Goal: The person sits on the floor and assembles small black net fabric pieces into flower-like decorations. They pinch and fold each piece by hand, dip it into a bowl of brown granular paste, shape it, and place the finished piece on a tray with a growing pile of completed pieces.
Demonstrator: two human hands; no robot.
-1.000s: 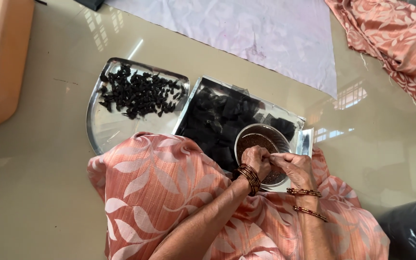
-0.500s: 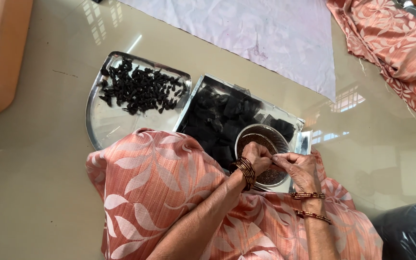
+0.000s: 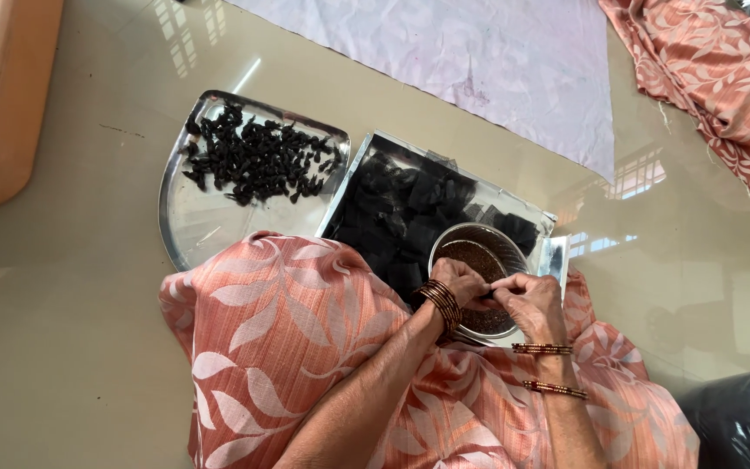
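A small steel bowl (image 3: 477, 260) of dark brown seeds stands on the near right corner of a rectangular steel tray (image 3: 444, 156), and both hands meet right over its near rim. The left hand (image 3: 460, 285) and the right hand (image 3: 527, 300) face each other with fingertips together, pinching some small dark piece between them just above the seeds; it is too small and too covered by the fingers to say what it is, though it looks like one of the black lumps (image 3: 401, 217) heaped on the tray beside the bowl. Both hands are closed to a fine pinch, fingers curled in, nothing else in them. Bangles (image 3: 441, 304) ring the left wrist, and two thin ones sit on the right forearm. Compared with a second ago the hands have barely shifted: they sit over the same side of the bowl, still pinched together, the left knuckles perhaps turned a little further in. To the left of the tray lies a D-shaped steel plate (image 3: 193, 226) with a scatter of small black shrivelled bits (image 3: 258, 161) at its far side. An orange leaf-patterned cloth (image 3: 279, 347) covers the person's lap below. Farther out on the glossy floor lies a pale cloth (image 3: 479, 61), and more orange fabric (image 3: 713, 78) sits at the far right.
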